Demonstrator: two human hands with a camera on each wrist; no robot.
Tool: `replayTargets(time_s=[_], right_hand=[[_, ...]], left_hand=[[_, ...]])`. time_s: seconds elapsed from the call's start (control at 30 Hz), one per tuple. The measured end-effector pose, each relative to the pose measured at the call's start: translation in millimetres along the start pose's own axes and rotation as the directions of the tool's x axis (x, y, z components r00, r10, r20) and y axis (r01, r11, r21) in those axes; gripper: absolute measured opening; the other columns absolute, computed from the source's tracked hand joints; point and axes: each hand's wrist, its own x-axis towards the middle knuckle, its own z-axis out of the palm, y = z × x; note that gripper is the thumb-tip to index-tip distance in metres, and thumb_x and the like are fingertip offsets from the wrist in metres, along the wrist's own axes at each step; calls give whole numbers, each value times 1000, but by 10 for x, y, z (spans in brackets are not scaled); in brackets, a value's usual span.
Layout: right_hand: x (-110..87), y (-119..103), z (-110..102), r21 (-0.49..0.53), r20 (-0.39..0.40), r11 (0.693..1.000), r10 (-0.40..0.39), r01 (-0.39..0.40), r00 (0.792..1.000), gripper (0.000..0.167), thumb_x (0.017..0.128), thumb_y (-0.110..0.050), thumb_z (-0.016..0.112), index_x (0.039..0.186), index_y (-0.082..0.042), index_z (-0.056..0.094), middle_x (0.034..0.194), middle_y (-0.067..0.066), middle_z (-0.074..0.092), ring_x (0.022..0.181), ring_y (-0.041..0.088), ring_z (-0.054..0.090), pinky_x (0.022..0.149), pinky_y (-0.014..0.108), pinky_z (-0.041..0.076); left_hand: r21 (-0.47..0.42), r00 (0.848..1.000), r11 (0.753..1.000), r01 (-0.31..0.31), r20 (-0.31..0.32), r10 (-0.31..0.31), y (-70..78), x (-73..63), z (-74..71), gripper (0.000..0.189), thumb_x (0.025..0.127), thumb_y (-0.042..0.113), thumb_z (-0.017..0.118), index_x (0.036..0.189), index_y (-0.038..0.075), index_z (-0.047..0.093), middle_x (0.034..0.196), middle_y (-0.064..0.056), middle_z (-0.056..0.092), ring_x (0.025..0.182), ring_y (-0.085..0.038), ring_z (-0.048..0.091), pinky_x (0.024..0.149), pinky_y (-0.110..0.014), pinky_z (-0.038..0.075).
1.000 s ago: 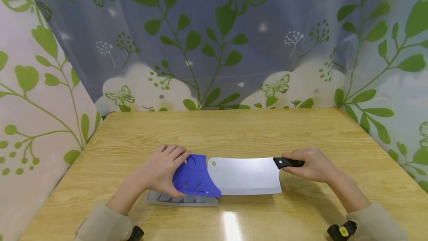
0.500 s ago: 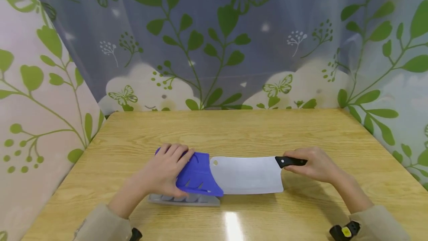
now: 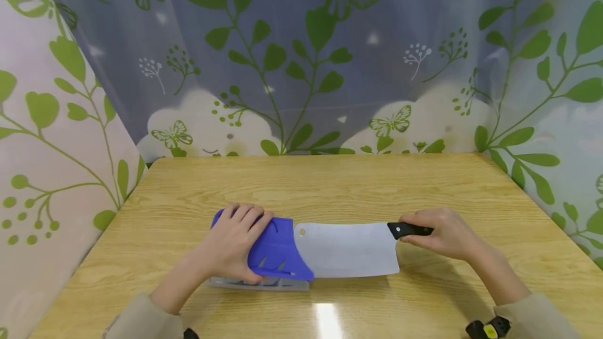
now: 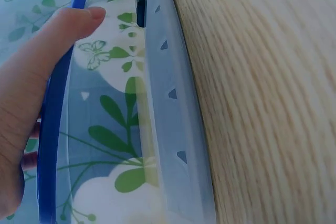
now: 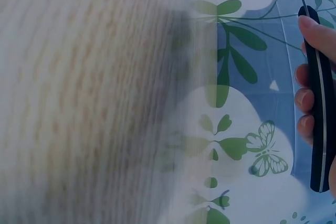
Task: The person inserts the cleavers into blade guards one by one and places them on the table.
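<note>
In the head view my left hand (image 3: 237, 247) grips a blue slotted plastic piece (image 3: 278, 247), thumb at its near edge and fingers over its top. The left wrist view shows this blue piece (image 4: 52, 114) edge-on, raised above the table. Beneath it a translucent grey slotted plastic piece (image 4: 176, 103) lies on the tabletop, mostly hidden from the head view. My right hand (image 3: 440, 232) holds a cleaver (image 3: 350, 250) by its black handle (image 5: 318, 108), fingers curled round it. The broad blade points left, its holed end right at the blue piece's curved edge.
The wooden table (image 3: 330, 182) extends behind and to both sides of the hands. Patterned fabric (image 3: 301, 67) with leaves and butterflies hangs beyond its back edge. A dark wrist-worn device (image 3: 487, 328) sits by the right sleeve (image 3: 537, 313).
Over the last half second, the blue piece and the cleaver have shifted slightly down in the head view, covering a little more of the grey piece. Both grips stay the same.
</note>
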Motion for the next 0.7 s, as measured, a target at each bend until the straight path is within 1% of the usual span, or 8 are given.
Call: replayTargets(time_s=[0.07,0.17,0.23,0.3,0.43,0.57,0.63,0.7], right_hand=[[16,-12,4,0,-2,1000,-18,18,1000,31,71,-21,79,96,-6,71,78,-2,67,61,1,55,51,13,39],[47,-29,29,-23,2,998,-50,50,999,30,75,-29,76,95,-7,72,79,-3,67,62,1,57,51,13,39],[66,-40,53,-27,10,997,-69,70,998,29,76,-32,74,94,-9,72,79,-4,67,62,0,56,50,13,39],[72,-47,78,-17,18,996,-83,83,996,29,78,-33,73,94,-9,71,78,-5,66,61,-2,54,50,12,38],[70,-52,108,17,9,995,-102,102,995,30,82,-35,68,94,-6,71,77,-3,65,60,-2,53,49,12,38],[75,-45,118,18,2,995,-102,102,995,35,85,-37,64,94,-4,70,77,-1,66,59,-2,52,49,12,37],[71,-41,125,14,5,996,-94,94,996,35,85,-37,64,94,-4,70,77,-1,66,59,-2,50,48,12,36],[62,-45,138,17,2,996,-83,83,997,34,83,-35,67,93,-3,71,76,0,66,58,-3,49,48,11,35]], left_hand=[[-4,1000,1000,-12,5,12,14,-1,-13,113,45,77,65,128,1,50,115,-14,53,103,-30,47,84,-49,37],[-7,997,998,-59,43,59,62,12,-18,112,47,77,64,128,2,50,117,-13,52,104,-29,47,85,-48,37],[-5,993,996,-91,71,91,104,22,-18,110,49,77,63,129,3,49,118,-12,52,105,-29,47,86,-47,38],[-7,990,994,-109,93,109,138,26,-15,109,49,76,63,129,3,48,119,-12,52,106,-29,46,87,-47,37],[-5,991,995,-99,94,99,148,24,-25,112,47,78,63,130,4,49,119,-12,53,107,-30,47,89,-48,36],[-6,992,995,-95,83,95,124,35,-30,113,46,79,63,129,4,50,119,-11,53,106,-30,47,89,-48,36],[-12,992,995,-96,76,97,116,42,-25,112,46,79,63,129,4,50,118,-11,53,106,-30,47,87,-48,37],[-22,995,997,-76,59,78,109,48,-16,110,47,78,63,128,4,51,116,-11,53,104,-29,47,86,-48,38]])
